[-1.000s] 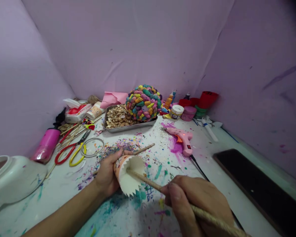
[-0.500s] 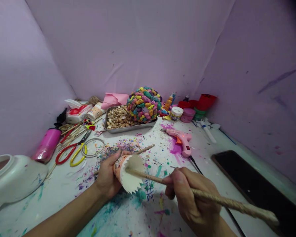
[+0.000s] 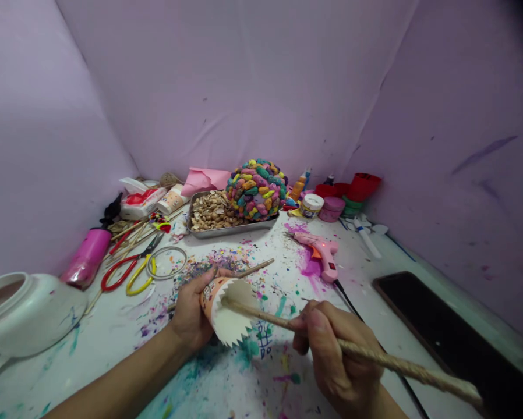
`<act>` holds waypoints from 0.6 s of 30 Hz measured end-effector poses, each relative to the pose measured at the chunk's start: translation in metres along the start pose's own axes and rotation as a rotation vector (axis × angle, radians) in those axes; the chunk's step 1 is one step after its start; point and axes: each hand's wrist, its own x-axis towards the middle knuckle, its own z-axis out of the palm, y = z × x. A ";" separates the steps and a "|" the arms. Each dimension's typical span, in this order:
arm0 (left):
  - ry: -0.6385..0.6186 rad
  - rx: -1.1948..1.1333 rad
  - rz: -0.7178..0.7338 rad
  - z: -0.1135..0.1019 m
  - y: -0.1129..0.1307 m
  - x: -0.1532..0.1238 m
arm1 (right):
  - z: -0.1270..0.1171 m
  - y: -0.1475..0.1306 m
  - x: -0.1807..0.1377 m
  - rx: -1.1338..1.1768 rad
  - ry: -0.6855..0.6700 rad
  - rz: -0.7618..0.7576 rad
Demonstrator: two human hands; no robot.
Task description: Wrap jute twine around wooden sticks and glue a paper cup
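My left hand (image 3: 195,308) is closed around a paper cup (image 3: 235,317) with a zigzag-cut rim, tipped so its white inside faces me. A thin stick (image 3: 256,266) passes behind the cup and that hand; whether it is held or attached cannot be seen. In my right hand (image 3: 340,349) is a long, thicker wooden stick (image 3: 401,361), gripped between thumb and fingers. Its far end reaches into the cup, touching or close to the inner wall.
Ahead stands a metal tray (image 3: 230,231) with nutshell pieces and a colourful ball (image 3: 258,189). A pink glue gun (image 3: 320,250) and a phone (image 3: 445,326) lie right. Scissors (image 3: 134,265), a metal ring (image 3: 168,263), a pink bottle (image 3: 87,256) and a white pot (image 3: 38,320) are left.
The view has shifted slightly. The rear end of the thicker stick has moved a little left and down with my right hand; the cup stays in my left hand.
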 end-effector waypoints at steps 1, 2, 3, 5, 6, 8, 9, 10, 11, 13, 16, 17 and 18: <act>0.030 -0.007 0.005 0.001 0.001 0.000 | 0.000 0.002 0.000 0.061 -0.013 0.049; 0.058 -0.014 0.015 0.002 0.001 0.001 | 0.000 0.003 0.001 0.130 -0.026 0.098; 0.074 -0.021 0.028 0.003 0.002 0.001 | 0.000 0.005 0.002 0.197 -0.041 0.144; 0.064 -0.023 0.054 0.004 0.002 0.003 | 0.001 0.007 0.003 0.289 -0.071 0.212; 0.043 -0.020 0.066 0.004 0.003 0.003 | 0.003 0.007 0.003 0.308 -0.086 0.239; 0.011 -0.020 0.102 0.004 0.002 0.004 | 0.008 0.008 0.003 0.317 -0.125 0.306; 0.010 -0.023 0.118 0.004 0.001 0.005 | 0.012 0.008 0.002 0.321 -0.150 0.350; 0.015 -0.029 0.128 0.004 0.000 0.005 | 0.016 0.008 0.001 0.334 -0.179 0.394; 0.025 -0.038 0.129 0.005 -0.001 0.006 | 0.021 0.008 0.000 0.352 -0.208 0.437; 0.040 -0.059 0.115 0.007 -0.003 0.004 | 0.032 0.009 -0.002 0.397 -0.243 0.495; 0.015 -0.089 0.070 0.011 -0.008 -0.001 | 0.048 0.009 -0.003 0.418 -0.214 0.522; -0.005 -0.099 0.042 0.013 -0.010 -0.003 | 0.053 0.008 -0.003 0.439 -0.201 0.510; -0.031 -0.108 0.006 0.014 -0.012 -0.006 | 0.056 0.007 -0.002 0.478 -0.188 0.497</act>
